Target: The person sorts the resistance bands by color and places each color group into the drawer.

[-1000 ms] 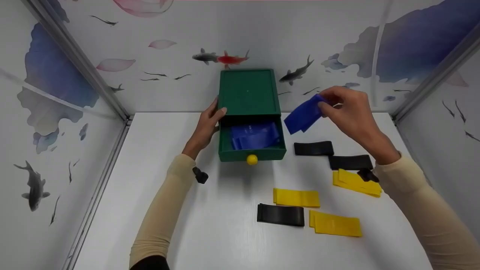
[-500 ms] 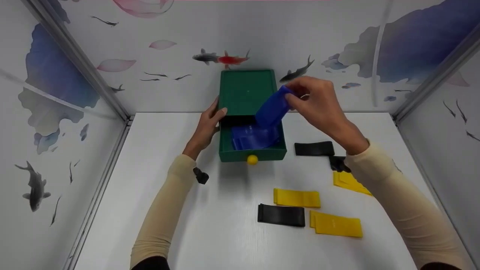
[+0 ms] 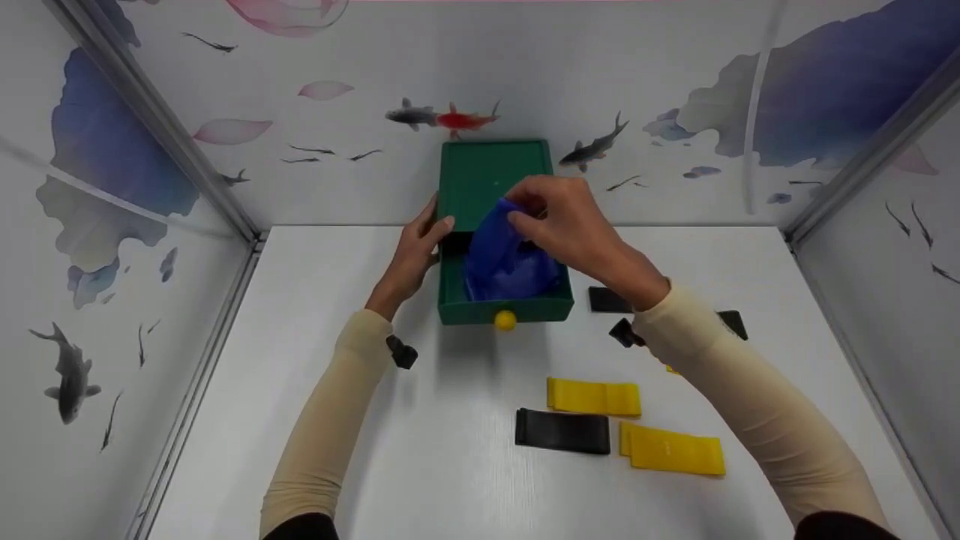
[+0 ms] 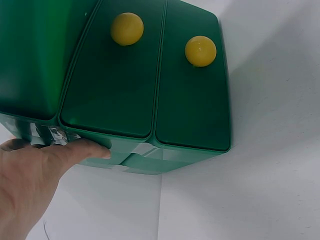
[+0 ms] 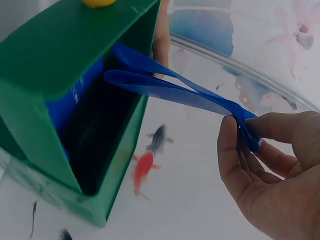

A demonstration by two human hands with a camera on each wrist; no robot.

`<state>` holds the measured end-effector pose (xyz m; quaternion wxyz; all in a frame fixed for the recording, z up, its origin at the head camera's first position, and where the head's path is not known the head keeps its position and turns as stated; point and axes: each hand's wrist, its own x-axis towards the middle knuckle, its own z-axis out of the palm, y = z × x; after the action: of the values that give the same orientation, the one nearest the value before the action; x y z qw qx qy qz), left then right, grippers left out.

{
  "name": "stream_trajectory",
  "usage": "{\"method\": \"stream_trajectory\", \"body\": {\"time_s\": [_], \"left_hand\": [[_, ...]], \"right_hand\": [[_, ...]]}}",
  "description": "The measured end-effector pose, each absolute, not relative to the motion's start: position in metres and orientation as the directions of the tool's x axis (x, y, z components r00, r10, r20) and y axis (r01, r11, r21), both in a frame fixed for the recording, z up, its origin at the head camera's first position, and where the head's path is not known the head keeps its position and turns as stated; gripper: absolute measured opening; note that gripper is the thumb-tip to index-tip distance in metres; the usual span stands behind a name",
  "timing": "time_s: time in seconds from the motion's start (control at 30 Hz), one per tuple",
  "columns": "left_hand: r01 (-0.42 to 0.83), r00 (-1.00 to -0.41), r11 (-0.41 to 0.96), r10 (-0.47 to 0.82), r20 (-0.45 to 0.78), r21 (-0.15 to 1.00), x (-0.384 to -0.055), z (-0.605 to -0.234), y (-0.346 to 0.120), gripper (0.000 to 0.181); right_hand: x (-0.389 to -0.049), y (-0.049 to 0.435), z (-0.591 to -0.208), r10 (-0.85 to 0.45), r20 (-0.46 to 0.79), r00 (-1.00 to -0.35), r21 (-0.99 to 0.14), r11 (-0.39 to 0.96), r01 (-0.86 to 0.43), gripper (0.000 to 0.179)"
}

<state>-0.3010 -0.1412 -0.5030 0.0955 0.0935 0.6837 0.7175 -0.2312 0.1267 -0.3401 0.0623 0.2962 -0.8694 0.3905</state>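
My right hand [image 3: 574,229] pinches one end of a folded blue resistance band [image 3: 489,236] between thumb and fingers. The band's loose end hangs down into the pulled-out top drawer [image 3: 465,311] of a green drawer cabinet [image 3: 491,176]. Other blue bands [image 3: 525,281] lie in that drawer, partly covered by the held one. In the right wrist view the held band [image 5: 190,97] reaches in over the drawer's side. My left hand [image 3: 409,251] rests along the cabinet's left side, its thumb extended against the wall in the left wrist view; its other fingers are mostly hidden.
On the white table [image 3: 300,360] lie yellow bands [image 3: 594,397] and black bands [image 3: 562,431], some hidden under my right forearm. Two lower drawers with yellow knobs [image 4: 127,29] are closed. A patterned wall [image 3: 330,187] stands behind the cabinet.
My right hand has carried the blue band leftward from beside the cabinet to over the top drawer, and its lower end has dropped inside. The left hand and cabinet have stayed still.
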Motion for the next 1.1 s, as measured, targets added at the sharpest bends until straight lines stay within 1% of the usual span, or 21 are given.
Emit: {"method": "stream_trajectory", "body": {"time_s": [0.2,0.3,0.5,0.67,0.83,1.1], "left_hand": [[-0.022,-0.963,-0.060,0.270,-0.005,0.998,-0.300,-0.502,-0.142,0.084],[-0.027,-0.963,-0.064,0.269,-0.009,0.998,-0.300,-0.502,-0.142,0.084],[-0.023,-0.963,-0.064,0.268,-0.005,0.998,-0.300,-0.503,-0.142,0.084],[-0.012,-0.964,-0.057,0.267,0.003,0.998,-0.301,-0.504,-0.141,0.084],[-0.015,-0.965,-0.045,0.263,-0.003,0.999,-0.301,-0.504,-0.140,0.085],[-0.009,-0.966,-0.044,0.258,0.003,0.999,-0.300,-0.503,-0.141,0.085]], "right_hand": [[-0.231,0.106,-0.351,-0.510,0.332,-0.794,-0.659,0.477,-0.582,0.023],[-0.232,0.103,-0.359,-0.508,0.331,-0.796,-0.667,0.471,-0.578,0.022],[-0.236,0.111,-0.384,-0.441,0.299,-0.847,-0.719,0.479,-0.503,0.020],[-0.238,0.124,-0.404,-0.361,0.278,-0.890,-0.724,0.530,-0.441,0.022],[-0.239,0.135,-0.418,-0.311,0.276,-0.910,-0.696,0.588,-0.412,0.025],[-0.239,0.144,-0.430,-0.253,0.323,-0.912,-0.573,0.715,-0.401,0.023]]}}
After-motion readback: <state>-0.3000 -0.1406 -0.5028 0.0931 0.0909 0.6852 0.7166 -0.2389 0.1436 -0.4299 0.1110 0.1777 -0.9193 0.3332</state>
